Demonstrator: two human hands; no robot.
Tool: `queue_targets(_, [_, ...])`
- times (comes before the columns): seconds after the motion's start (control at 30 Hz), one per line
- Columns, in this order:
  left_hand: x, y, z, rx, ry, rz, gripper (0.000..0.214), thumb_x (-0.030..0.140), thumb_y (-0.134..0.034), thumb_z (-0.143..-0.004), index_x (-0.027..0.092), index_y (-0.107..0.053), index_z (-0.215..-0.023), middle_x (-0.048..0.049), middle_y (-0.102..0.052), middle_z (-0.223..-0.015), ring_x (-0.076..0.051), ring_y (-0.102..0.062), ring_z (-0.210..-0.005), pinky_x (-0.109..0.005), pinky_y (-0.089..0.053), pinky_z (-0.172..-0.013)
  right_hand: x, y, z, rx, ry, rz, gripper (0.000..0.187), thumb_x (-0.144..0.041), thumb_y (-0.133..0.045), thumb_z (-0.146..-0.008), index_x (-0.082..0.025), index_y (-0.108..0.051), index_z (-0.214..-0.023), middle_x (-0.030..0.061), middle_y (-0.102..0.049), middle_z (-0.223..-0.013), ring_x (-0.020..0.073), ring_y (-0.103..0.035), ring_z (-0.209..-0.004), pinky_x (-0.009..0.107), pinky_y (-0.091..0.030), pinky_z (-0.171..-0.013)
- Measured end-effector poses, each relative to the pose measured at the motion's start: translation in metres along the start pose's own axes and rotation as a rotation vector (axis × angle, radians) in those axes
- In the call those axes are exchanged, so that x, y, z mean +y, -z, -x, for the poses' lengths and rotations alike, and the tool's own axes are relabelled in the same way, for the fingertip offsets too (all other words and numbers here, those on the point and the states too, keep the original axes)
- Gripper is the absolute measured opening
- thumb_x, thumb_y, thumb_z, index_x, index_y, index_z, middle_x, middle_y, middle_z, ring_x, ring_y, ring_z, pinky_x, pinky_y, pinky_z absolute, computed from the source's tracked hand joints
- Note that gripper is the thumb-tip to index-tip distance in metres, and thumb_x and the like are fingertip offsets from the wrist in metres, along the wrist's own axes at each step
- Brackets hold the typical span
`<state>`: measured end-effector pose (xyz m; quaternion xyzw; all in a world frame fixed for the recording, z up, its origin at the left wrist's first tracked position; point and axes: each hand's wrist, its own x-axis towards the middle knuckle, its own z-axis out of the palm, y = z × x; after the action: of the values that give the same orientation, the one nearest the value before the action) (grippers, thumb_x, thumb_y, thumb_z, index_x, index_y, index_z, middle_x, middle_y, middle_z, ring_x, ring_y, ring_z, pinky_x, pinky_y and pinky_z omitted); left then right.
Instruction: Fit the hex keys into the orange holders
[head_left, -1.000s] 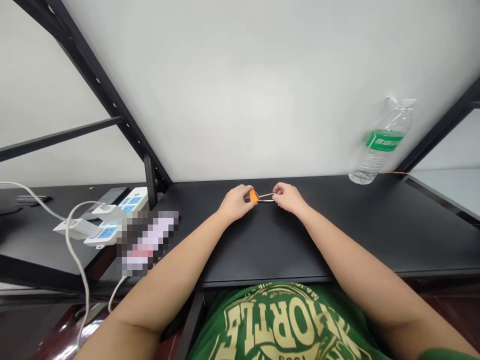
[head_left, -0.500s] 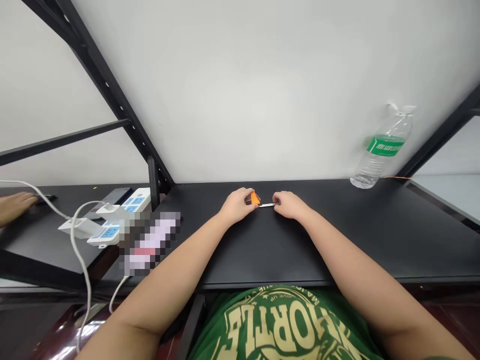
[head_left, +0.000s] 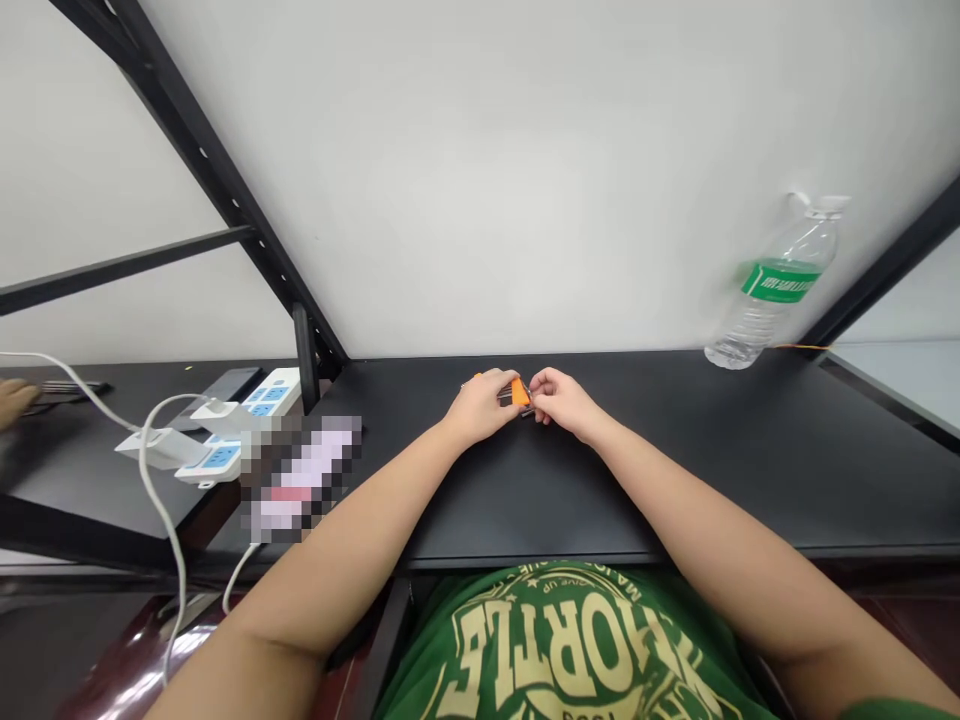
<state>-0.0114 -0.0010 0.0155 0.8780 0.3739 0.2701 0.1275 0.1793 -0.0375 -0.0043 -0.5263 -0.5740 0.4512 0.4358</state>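
My left hand [head_left: 480,408] is closed around a small object with orange ends [head_left: 520,391] and thin metal rods between them, just above the black tabletop. Its fingers hide much of it, so its exact kind is unclear. Close against the object's right end is my right hand [head_left: 562,402], with thumb and fingers pinched together. A short, thin metal piece [head_left: 528,412] shows by its fingertips, and most of it is hidden.
A clear water bottle [head_left: 780,282] with a green label stands at the back right by the wall. To the left are a blurred-out phone [head_left: 307,480], a white power strip [head_left: 277,392] with plugs and cables, and a black frame post [head_left: 306,355]. Another person's hand [head_left: 13,400] is at far left.
My right hand has moved left, up to the orange end. The slim metal rod that spanned the space between my hands is now mostly hidden. The other person's hand has shifted left.
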Motion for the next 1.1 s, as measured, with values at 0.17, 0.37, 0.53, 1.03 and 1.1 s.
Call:
queue_targets(0.17, [-0.005,0.001,-0.001,-0.010,0.007,-0.039,0.027,0.031,-0.073,-0.080,0.025,-0.068,-0.106,-0.0017,-0.065,-0.089,-0.019,-0.061,-0.078,-0.030,-0.047,-0.070,0.001,0.017,-0.004,0.157,0.081,0.412,0.019,-0.015,-0.061,-0.073,-0.023,-0.061,-0.090,-0.0032,-0.063,-0.074,0.0134,-0.057,-0.066,0.025,-0.043,-0.061])
queue_targets(0.37, [-0.015,0.002,-0.002,-0.011,0.037,0.003,0.032,0.030,-0.076,-0.079,0.024,-0.068,-0.109,-0.0019,-0.067,-0.093,-0.019,-0.064,-0.081,-0.032,-0.050,-0.076,0.008,0.043,-0.015,0.115,0.012,0.786,0.017,-0.022,-0.063,-0.080,-0.020,-0.072,-0.095,0.0077,-0.066,-0.105,0.0187,-0.061,-0.090,0.030,-0.046,-0.083])
queue_targets(0.53, [-0.012,0.001,-0.001,-0.018,0.034,0.025,0.029,0.030,-0.076,-0.079,0.025,-0.069,-0.107,-0.0018,-0.066,-0.091,-0.020,-0.064,-0.081,-0.031,-0.050,-0.074,0.010,0.040,-0.012,-0.047,0.110,0.867,0.023,-0.022,-0.066,-0.082,-0.020,-0.072,-0.105,0.0097,-0.063,-0.117,0.0235,-0.058,-0.106,0.030,-0.046,-0.089])
queue_targets(1.03, [-0.008,0.000,-0.001,-0.033,0.034,0.024,0.031,0.032,-0.074,-0.080,0.024,-0.067,-0.109,-0.0001,-0.061,-0.085,-0.017,-0.057,-0.074,-0.028,-0.046,-0.069,0.000,0.019,-0.003,0.104,0.128,0.255,0.017,-0.027,-0.061,-0.085,-0.022,-0.067,-0.100,0.0029,-0.069,-0.096,0.0165,-0.063,-0.076,0.030,-0.053,-0.068])
queue_targets(1.1, [-0.005,0.000,0.000,-0.038,0.030,0.008,0.028,0.034,-0.074,-0.081,0.025,-0.067,-0.106,0.0002,-0.061,-0.084,-0.017,-0.057,-0.073,-0.028,-0.045,-0.068,0.000,0.015,-0.003,0.055,0.125,0.125,0.018,-0.032,-0.063,-0.084,-0.021,-0.066,-0.098,0.0017,-0.070,-0.091,0.0164,-0.064,-0.075,0.029,-0.054,-0.067])
